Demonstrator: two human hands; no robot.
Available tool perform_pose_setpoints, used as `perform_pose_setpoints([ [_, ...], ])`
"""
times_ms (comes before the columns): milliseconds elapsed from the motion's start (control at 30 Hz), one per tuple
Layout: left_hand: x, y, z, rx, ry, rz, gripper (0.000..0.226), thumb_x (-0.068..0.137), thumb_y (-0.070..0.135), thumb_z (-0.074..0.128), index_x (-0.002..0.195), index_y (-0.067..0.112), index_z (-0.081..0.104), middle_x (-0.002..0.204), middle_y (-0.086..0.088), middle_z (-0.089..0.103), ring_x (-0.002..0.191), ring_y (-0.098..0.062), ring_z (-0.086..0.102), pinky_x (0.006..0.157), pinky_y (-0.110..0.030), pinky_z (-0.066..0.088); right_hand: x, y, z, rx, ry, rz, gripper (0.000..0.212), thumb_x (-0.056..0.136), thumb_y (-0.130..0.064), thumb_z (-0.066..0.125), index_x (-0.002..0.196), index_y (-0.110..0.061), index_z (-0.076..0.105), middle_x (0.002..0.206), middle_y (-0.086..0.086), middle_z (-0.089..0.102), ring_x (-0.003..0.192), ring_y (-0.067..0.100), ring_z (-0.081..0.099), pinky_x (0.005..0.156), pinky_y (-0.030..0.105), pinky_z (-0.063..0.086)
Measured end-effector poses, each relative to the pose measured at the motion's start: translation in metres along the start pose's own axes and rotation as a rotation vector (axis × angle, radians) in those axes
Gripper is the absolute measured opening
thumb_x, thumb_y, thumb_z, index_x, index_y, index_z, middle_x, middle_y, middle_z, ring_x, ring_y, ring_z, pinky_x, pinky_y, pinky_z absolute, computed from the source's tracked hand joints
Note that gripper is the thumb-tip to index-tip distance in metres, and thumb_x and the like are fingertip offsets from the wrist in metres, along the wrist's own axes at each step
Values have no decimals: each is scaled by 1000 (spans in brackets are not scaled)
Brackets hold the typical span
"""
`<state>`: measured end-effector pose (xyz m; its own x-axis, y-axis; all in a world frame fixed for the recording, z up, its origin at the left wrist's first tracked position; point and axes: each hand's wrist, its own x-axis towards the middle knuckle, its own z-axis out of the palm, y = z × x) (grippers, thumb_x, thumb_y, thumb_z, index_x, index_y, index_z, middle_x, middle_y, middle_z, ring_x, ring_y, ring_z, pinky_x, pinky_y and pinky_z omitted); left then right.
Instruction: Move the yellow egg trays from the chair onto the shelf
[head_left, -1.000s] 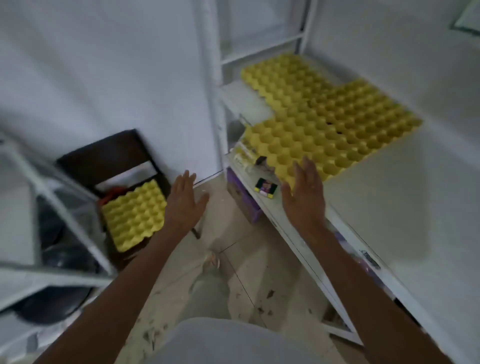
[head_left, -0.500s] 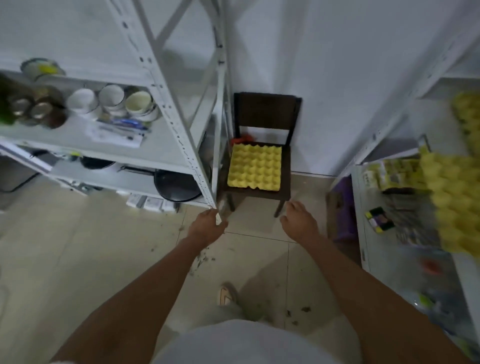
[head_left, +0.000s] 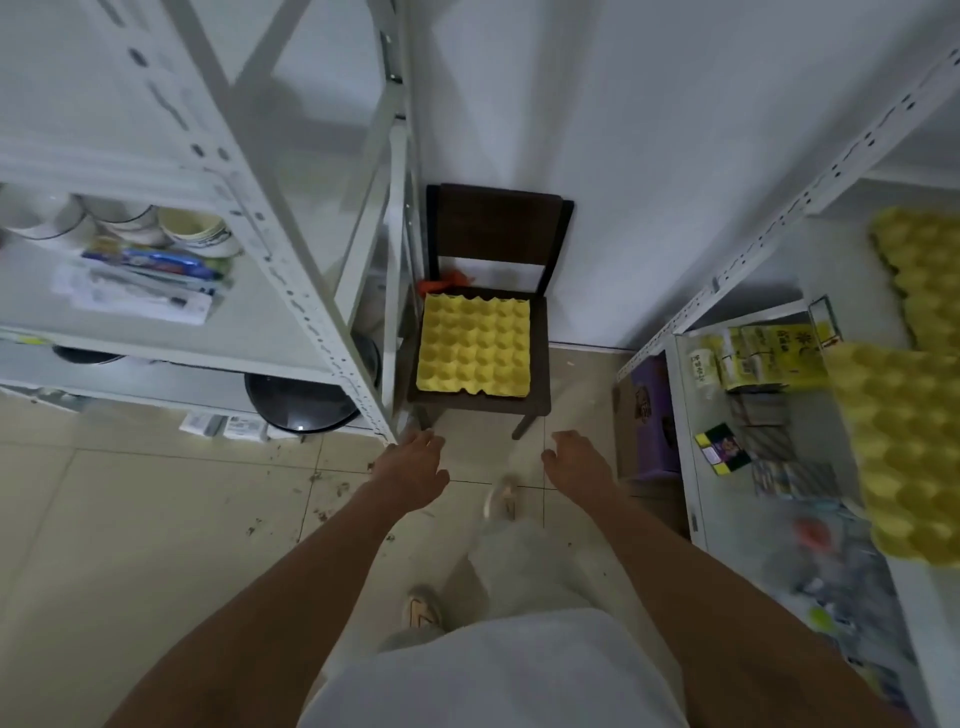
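A yellow egg tray lies flat on the seat of a dark brown chair against the white wall, straight ahead. More yellow egg trays lie on the white shelf at the right edge. My left hand and my right hand are held out low in front of the chair, short of the tray, fingers loosely apart and holding nothing.
A white metal rack stands left of the chair with bowls, papers and a black pan lid below. A purple box sits on the floor by the right shelf. Small packets and boxes lie on the shelf.
My view has swung from the right shelf to the chair. Both hands left the shelved trays and now reach toward the chair, which has come closer.
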<state>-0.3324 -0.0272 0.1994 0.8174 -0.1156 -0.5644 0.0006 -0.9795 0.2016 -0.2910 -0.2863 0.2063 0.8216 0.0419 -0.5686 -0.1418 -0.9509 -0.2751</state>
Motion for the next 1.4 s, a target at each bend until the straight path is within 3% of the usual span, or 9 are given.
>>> perform_pose_setpoints([
  [267, 140, -7, -44, -181, -70, -156, 52, 100, 32, 51, 146, 10, 47, 149, -12, 50, 137, -32, 50, 107, -46, 48, 155, 0, -32, 129, -69, 43, 43, 105, -28, 44, 141, -5, 54, 142, 18, 53, 134, 34, 49, 110, 40, 40],
  [533, 288, -26, -54, -555, -106, -484, 42, 102, 27, 55, 138, 5, 60, 136, -22, 64, 123, -39, 63, 104, -48, 53, 310, 6, -35, 282, -173, 182, 27, 97, -17, 47, 112, -4, 65, 115, 16, 66, 111, 34, 62, 83, 35, 45],
  [667, 344, -49, -30, -526, -94, -547, 40, 99, 25, 55, 135, 8, 59, 134, -18, 64, 123, -37, 62, 104, -47, 51, 373, 12, -9, 305, -194, 285, 17, 91, -23, 49, 95, -13, 63, 101, 8, 65, 99, 30, 65, 76, 35, 50],
  [833, 403, -74, 6, -489, -123, -574, 44, 95, 22, 56, 136, 7, 58, 131, -20, 66, 117, -40, 65, 97, -50, 54, 433, 21, 33, 276, -151, 374, 27, 92, -28, 54, 112, -15, 65, 113, 7, 68, 98, 29, 64, 74, 33, 43],
  [933, 428, -83, 23, -433, -98, -621, 66, 93, 23, 57, 154, 13, 35, 136, -16, 62, 117, -42, 65, 97, -50, 54, 457, 22, 57, 224, -149, 404, 30, 94, -31, 56, 117, -14, 61, 115, 10, 67, 103, 33, 65, 75, 36, 46],
  [1000, 439, -90, 33, -412, -12, -640, 70, 93, 24, 58, 156, 16, 29, 132, -15, 63, 113, -42, 67, 93, -50, 55, 465, 23, 70, 125, -135, 383, 33, 95, -36, 55, 120, -14, 58, 114, 11, 66, 104, 36, 66, 76, 39, 48],
  [1067, 447, -97, 39, -375, 67, -676, 58, 95, 27, 59, 149, 17, 39, 124, -16, 67, 110, -43, 68, 89, -50, 55, 470, 27, 76, 6, -84, 323, 29, 97, -38, 52, 114, -16, 60, 107, 11, 68, 99, 37, 68, 72, 39, 47],
  [1167, 453, -106, 44, -254, 54, -671, 51, 98, 25, 56, 147, 19, 41, 114, -15, 70, 105, -41, 70, 83, -49, 55, 476, 32, 79, -135, -52, 201, 25, 98, -36, 52, 108, -15, 62, 100, 12, 70, 95, 37, 70, 70, 37, 47],
  [1400, 461, -116, 55, -136, 15, -611, 63, 109, 19, 38, 165, 34, 14, 113, -21, 70, 104, -44, 69, 84, -50, 55, 481, 38, 68, -165, -11, 98, 20, 96, -27, 53, 105, -13, 64, 98, 13, 69, 91, 39, 69, 71, 38, 51],
])
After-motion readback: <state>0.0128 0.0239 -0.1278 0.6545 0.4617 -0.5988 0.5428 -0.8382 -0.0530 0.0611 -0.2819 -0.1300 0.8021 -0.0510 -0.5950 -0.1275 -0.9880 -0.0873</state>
